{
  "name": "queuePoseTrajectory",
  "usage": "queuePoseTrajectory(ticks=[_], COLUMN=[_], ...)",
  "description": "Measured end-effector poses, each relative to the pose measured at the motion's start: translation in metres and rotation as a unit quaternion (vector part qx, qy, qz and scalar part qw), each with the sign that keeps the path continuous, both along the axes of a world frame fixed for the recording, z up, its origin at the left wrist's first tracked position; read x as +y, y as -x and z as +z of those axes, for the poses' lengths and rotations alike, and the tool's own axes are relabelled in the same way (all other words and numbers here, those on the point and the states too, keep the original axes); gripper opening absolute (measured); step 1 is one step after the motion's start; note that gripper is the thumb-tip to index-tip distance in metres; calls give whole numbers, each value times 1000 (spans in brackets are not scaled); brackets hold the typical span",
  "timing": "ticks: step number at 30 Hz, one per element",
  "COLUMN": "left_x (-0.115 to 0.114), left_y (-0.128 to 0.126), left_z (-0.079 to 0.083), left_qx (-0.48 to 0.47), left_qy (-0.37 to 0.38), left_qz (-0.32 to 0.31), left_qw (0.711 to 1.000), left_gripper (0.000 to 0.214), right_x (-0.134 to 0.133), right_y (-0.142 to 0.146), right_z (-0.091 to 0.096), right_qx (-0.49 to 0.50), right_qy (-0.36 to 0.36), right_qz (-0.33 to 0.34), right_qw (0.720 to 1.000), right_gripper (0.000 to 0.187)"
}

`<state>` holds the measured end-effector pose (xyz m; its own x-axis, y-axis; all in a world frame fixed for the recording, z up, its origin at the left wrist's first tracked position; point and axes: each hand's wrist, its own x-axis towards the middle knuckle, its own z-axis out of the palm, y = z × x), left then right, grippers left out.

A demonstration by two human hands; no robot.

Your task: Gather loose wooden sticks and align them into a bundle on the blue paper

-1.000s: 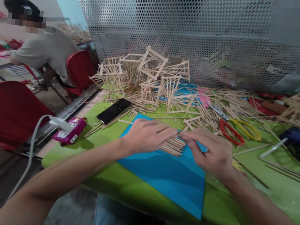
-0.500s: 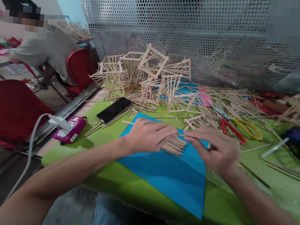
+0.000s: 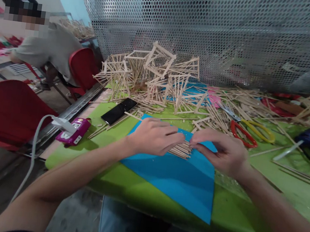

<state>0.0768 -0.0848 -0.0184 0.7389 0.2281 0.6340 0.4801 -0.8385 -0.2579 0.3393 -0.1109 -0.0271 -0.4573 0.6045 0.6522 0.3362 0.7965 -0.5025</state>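
Head view: the left hand (image 3: 156, 136) held a wooden stick (image 3: 133, 116); the stick row (image 3: 181, 150) lay on the blue sheet (image 3: 174, 185) near the front edge of the worktop (image 3: 122, 188). The right hand (image 3: 220, 152) pinched narrowly at the row's right end, contents indeterminable. Light, level pressure probably suited such thin pieces.

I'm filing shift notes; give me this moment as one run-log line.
left hand: over sticks | right hand: at stick ends | blue sheet: under sticks | phone: on green tabletop

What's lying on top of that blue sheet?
Thin wooden sticks, bundled side by side, lie on the blue sheet, one end showing; the left hand covers the rest, so I can't count them.
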Motion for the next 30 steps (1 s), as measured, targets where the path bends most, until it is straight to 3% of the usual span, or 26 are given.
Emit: queuePoseTrajectory(ticks=[11,20,27,30], left_x=[1,1,-2,-2], left_y=[-2,-1,-2,-1], left_z=[-1,-2,-2,-3], left_qx=[16,-2,-20,-33], left_qy=[9,-9,-37,-47], left_qz=[10,-18,-51,-48], left_qw=[1000,1000,998,997], left_gripper=[27,19,22,22], right_x=[2,-5,-11,-12], right_y=[1,3,3,7], right_z=[5,5,10,12], right_qx=[-41,-20,48,67], right_qy=[8,3,105,123], right_qz=[-39,-38,93,102], right_qw=[998,999,989,985], right_gripper=[4,10,13,14])
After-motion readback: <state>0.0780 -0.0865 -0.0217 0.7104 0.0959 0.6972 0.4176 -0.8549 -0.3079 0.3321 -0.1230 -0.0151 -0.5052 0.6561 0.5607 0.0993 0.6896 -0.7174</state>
